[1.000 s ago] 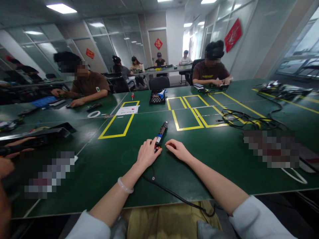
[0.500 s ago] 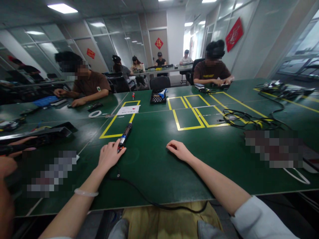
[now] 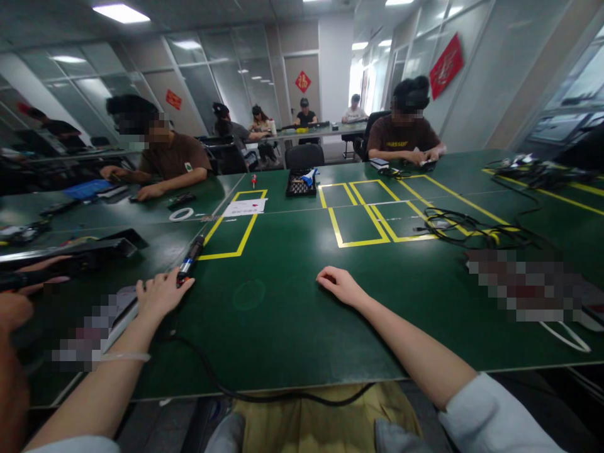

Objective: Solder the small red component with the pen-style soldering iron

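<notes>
My left hand is closed around the rear end of an electric screwdriver, a slim dark tool with a silver-and-blue section, held low over the green table. Its front end points away from me, at the left edge of a yellow tape outline. A black cable trails from beneath this hand to the table's front edge. My right hand rests on the tabletop in the middle, fingers curled in, with nothing visible in them.
A white paper and a red screwdriver lie ahead. Beyond them sits a black tray. Tangled black cables spread at the right. Co-workers sit across the table, and a person's arm reaches in at the left.
My left hand has slid left across the table, carrying the electric screwdriver out of the yellow outline's front area. Its cable followed. My right hand has stayed in place.
</notes>
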The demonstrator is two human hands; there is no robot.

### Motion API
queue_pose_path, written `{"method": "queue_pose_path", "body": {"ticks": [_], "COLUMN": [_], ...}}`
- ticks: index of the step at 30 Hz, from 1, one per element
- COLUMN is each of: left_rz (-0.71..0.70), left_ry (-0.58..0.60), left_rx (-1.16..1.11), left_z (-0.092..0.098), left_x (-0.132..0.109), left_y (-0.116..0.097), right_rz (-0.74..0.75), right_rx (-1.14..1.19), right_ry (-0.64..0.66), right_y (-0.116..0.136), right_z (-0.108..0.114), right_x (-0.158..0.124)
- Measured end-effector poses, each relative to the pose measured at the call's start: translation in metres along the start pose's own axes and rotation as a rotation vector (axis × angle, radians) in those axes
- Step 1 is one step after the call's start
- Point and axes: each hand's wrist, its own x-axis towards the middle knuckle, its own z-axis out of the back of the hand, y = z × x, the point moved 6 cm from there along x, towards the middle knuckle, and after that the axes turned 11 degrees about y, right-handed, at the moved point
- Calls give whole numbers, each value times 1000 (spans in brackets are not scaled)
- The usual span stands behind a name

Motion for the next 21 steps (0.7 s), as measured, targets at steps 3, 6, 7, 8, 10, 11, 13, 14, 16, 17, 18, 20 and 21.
{"method": "queue_pose_path", "body": {"ticks": [3,6,7,8,10,11,13,14,16,17,18,20,21], "left_rz": [16,4,2,0,5,2,-45,-100,-259,-356,-456,-628,-707], "left_ry": [-79,-80,-70,-63,-62,-58,-42,-26,19,51,96,214,282], "left_rx": [-34,-77,-88,-98,-133,-171,-300,-383,-552,-632,-711,-866,-940], "left_z": [7,12,14,17,25,29,34,36,40,41,42,43,44], "left_x": [-8,-15,-17,-18,-19,-20,-23,-26,-34,-39,-46,-62,-71], "left_y": [-4,-9,-11,-13,-19,-25,-45,-60,-99,-121,-143,-187,-208], "right_rz": [0,5,7,10,12,12,12,11,9,8,7,8,8], "right_rx": [3,0,-3,-5,-12,-14,-14,-12,-1,8,20,63,95], "right_ry": [1,1,0,-1,0,1,3,4,4,4,5,14,22], "right_y": [-1,-2,-2,-3,-3,-3,-2,-2,-1,0,0,0,0], "right_z": [0,-1,-1,-2,-2,-3,-3,-3,-2,-2,-1,-2,-2], "right_x": [0,0,0,0,1,1,2,2,1,1,1,0,0]}}
